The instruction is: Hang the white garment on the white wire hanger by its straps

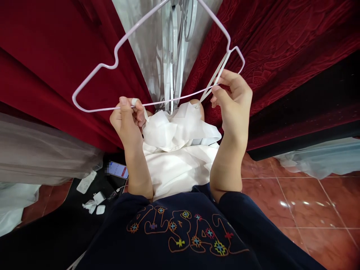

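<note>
A pale pink-lilac clothes hanger (pixel 135 28) is stretched out in front of me, its top cut off by the upper edge of the view. My left hand (pixel 128 122) is closed around its bottom bar, thumb on top, with a white band on one finger. A white garment (pixel 180 127) lies bunched over my lap, and one of its ends hangs close by the left fingers. On the other side, my right hand (pixel 234 99) pinches the bar near a thin white strap (pixel 218 71). This strap runs from the garment up to the hanger's right notch.
Dark red curtains (pixel 70 48) flank a white sheer cloth and hanging white straps (pixel 173 48). A phone (pixel 118 170), a white charger (pixel 99 197) and small white items lie on a black surface at left. Reddish floor tiles (pixel 309 202) show at right.
</note>
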Available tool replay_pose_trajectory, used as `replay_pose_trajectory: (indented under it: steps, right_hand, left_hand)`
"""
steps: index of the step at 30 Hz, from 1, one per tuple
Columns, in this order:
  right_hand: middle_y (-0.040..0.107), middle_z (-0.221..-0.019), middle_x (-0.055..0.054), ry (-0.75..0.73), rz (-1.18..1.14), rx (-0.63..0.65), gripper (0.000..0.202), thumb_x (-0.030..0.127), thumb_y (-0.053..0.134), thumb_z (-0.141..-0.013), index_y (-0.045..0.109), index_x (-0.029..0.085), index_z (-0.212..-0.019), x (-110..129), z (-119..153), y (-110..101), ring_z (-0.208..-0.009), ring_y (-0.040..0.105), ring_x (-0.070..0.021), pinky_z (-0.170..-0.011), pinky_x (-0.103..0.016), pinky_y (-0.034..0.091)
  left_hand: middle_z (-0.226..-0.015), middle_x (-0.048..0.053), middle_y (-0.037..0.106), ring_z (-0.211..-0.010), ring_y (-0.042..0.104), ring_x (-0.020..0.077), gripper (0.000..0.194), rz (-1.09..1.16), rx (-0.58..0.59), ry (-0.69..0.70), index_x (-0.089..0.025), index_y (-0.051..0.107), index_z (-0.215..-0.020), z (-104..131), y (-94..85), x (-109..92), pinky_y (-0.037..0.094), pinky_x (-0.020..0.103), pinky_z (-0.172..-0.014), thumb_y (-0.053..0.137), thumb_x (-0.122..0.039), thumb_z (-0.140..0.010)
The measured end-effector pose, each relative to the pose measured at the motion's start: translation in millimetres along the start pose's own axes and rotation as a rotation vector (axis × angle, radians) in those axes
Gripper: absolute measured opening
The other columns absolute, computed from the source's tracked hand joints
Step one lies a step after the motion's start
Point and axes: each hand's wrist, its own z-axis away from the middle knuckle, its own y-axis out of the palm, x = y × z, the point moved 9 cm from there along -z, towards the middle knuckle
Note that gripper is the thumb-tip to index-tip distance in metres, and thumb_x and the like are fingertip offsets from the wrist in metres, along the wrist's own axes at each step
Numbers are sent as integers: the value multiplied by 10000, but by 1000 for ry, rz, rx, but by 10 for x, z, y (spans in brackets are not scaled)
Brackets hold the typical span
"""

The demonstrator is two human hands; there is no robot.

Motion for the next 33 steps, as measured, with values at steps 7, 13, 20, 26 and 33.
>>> replay_pose_trajectory:
  steps: [7, 13, 20, 26, 33]
  right_hand:
    - [764, -960, -42, 42, -237, -52, 366, 561, 878, -896, 783, 273, -1102, 279, -34, -1, -571, 443, -80, -466, -265, 374]
    - [783, -1372, 9, -176, -440, -242, 301, 393, 687, -994, 861, 338, -1234, 330, -322, -701, -634, 599, -22, -512, -190, 447]
    - [825, -941, 49, -124, -416, -527, 379, 108, 566, -971, 873, 324, -928, 548, 168, -846, -504, 545, -23, -448, -187, 371]
    - [854, -1004, -11, -110, -214, -45, 82, 344, 828, -965, 810, 272, -999, 812, 135, 182, -636, 682, -105, -515, -263, 491]
    - [810, -1002, -6, -56, -97, 94, 342, 606, 718, -1025, 730, 264, -1029, 385, 173, 484, -925, 832, -176, -846, -373, 694]
  left_hand:
    - [-558, 5, 380, -458, 337, 125, 745, 26, 16, -83, -223, 588, -657, -91, -76, 86, 212, 314, -447, 610, -873, -1021]
    - [-564, 4, 404, -460, 300, 97, 751, 87, 82, -103, -201, 607, -626, -157, -119, 130, 194, 280, -439, 690, -853, -990]
    - [-571, 1, 425, -452, 354, 91, 708, 149, 66, -129, -177, 651, -656, -108, -67, 168, 222, 252, -407, 712, -776, -1027]
    - [-567, -4, 450, -440, 359, 97, 672, 101, 61, -119, -182, 662, -666, -63, -65, 135, 278, 246, -399, 673, -702, -1091]
    - [-574, 9, 473, -463, 365, 112, 671, 33, 56, -116, -179, 680, -662, -29, -90, 112, 277, 266, -433, 697, -706, -1076]
